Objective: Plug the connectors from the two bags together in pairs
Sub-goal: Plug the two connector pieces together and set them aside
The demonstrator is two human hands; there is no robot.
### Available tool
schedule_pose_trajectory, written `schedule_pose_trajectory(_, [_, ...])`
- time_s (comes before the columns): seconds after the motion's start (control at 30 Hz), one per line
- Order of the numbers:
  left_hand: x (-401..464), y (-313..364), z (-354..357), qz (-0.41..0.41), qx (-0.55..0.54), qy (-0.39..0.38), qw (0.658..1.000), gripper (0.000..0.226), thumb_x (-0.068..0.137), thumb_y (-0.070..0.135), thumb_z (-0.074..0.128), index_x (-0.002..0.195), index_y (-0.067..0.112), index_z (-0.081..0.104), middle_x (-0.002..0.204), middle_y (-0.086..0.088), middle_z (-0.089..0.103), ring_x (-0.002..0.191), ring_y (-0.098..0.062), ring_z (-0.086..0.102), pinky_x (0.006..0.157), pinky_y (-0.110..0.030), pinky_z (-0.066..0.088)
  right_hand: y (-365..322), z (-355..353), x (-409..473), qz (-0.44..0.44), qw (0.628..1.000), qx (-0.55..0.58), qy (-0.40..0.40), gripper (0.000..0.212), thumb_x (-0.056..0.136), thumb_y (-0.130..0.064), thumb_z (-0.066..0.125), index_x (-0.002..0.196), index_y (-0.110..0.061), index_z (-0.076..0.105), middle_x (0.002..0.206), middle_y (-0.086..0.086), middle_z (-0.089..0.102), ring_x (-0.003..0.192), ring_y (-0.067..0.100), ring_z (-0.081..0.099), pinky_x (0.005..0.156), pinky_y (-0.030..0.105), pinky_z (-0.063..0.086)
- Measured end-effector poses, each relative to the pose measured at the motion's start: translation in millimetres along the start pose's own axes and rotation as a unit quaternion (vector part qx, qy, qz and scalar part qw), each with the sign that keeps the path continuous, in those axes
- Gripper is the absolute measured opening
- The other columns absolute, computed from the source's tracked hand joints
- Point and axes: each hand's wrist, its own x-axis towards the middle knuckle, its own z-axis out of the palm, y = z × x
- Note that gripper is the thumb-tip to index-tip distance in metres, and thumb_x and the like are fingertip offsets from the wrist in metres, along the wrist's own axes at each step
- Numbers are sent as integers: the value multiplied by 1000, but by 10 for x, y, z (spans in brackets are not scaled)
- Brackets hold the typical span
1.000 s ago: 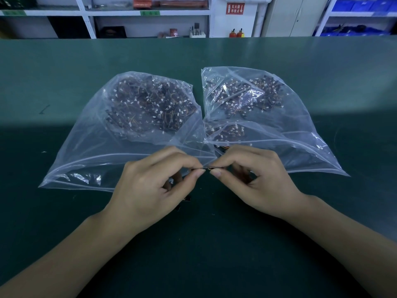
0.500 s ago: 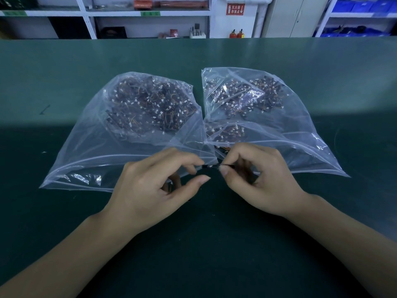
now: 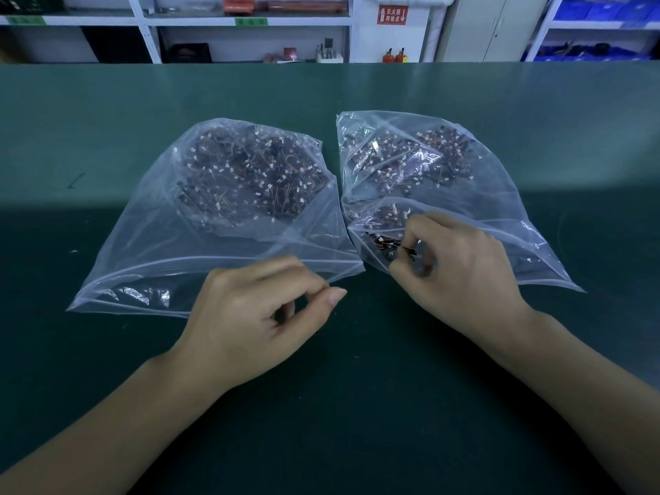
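Green bench (image 3: 107, 351) is lying bare toward its near edge. Our right hand (image 3: 460, 266), having left the left hand (image 3: 257, 316), is pinching a connector (image 3: 409, 249) at the right bag (image 3: 500, 194) mouth; our left is curling loosely beside the left bag (image 3: 160, 244).

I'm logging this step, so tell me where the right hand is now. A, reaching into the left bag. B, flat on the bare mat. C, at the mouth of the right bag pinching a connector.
C: the right hand pinches a dark connector at the open mouth of the right bag.
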Motion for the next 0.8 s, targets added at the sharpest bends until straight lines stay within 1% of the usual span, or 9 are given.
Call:
schedule_pose_trajectory(0.1, [9, 4, -24, 6, 24, 0, 1000, 54, 107, 32, 64, 57, 11, 62, 55, 11, 49, 48, -6, 44, 43, -27, 37, 3, -2, -2, -6, 999, -23, -21, 8, 91, -29, 75, 83, -28, 73, 62, -12, 50, 59, 21, 56, 54, 31, 46])
schedule_pose_trajectory(0.23, [27, 17, -63, 18, 32, 5, 999, 70, 109, 34, 60, 48, 7, 41, 48, 3, 32, 42, -12, 32, 38, -32, 28, 47, -3, 0, -25, 999, -29, -30, 9, 95, -30, 76, 88, -33, 82, 48, -11, 25, 52, 24, 42, 52, 30, 40])
schedule_pose_trajectory(0.33, [22, 10, -70, 15, 28, 4, 999, 70, 110, 33, 59, 47, 5, 40, 47, 1, 32, 41, -17, 33, 37, -35, 29, 82, 36, -12, -1, 993, -83, -82, 19, 102, -37, 62, 96, -31, 79, 52, -4, 39, 60, 31, 49, 59, 37, 48])
schedule_pose_trajectory(0.43, [18, 9, -65, 13, 28, 0, 1000, 70, 110, 34, 59, 48, 7, 39, 48, 1, 31, 41, -17, 32, 37, -33, 28, 100, 53, -18, 12, 990, -103, -95, 26, 105, -37, 51, 108, -31, 76, 64, -1, 57, 72, 36, 59, 63, 39, 49])
schedule_pose_trajectory(0.53, [23, -2, -69, 20, 37, -15, 999, 67, 109, 35, 59, 50, 13, 36, 49, 3, 29, 42, -15, 29, 37, -31, 28, 104, 69, -17, 16, 990, -101, -101, 25, 105, -32, 48, 104, -26, 72, 64, 0, 56, 70, 37, 58, 66, 42, 52])
schedule_pose_trajectory(0.6, [21, -26, -77, 28, 59, -33, 997, 64, 107, 35, 60, 50, 15, 38, 48, 4, 31, 42, -14, 30, 36, -30, 30, 81, 75, -18, 14, 992, -86, -94, 21, 101, -24, 52, 103, -24, 73, 58, 0, 47, 64, 37, 51, 65, 44, 53])
schedule_pose_trajectory(0.67, [7, -55, -94, 25, 74, -51, 996, 62, 108, 37, 56, 52, 15, 47, 47, 6, 35, 41, -12, 33, 37, -31, 33, 56, 63, -17, 5, 996, -59, -67, 30, 95, -14, 58, 112, -27, 79, 55, -2, 41, 58, 34, 44, 61, 41, 52])
schedule_pose_trajectory(0.73, [-3, -74, -119, 5, 72, -71, 995, 61, 112, 42, 46, 58, 15, 57, 47, 7, 39, 41, -11, 37, 38, -32, 35, 35, 36, -19, -17, 999, -18, -28, 39, 91, -7, 64, 118, -30, 81, 54, -8, 34, 54, 28, 38, 56, 36, 47])
schedule_pose_trajectory(0.8, [3, -78, -145, -11, 68, -96, 993, 58, 113, 44, 38, 68, 18, 63, 48, 9, 42, 41, -10, 40, 41, -32, 38, 20, 21, -27, -37, 999, 12, -4, 39, 89, -2, 68, 116, -27, 82, 52, -11, 36, 48, 25, 41, 52, 34, 46])
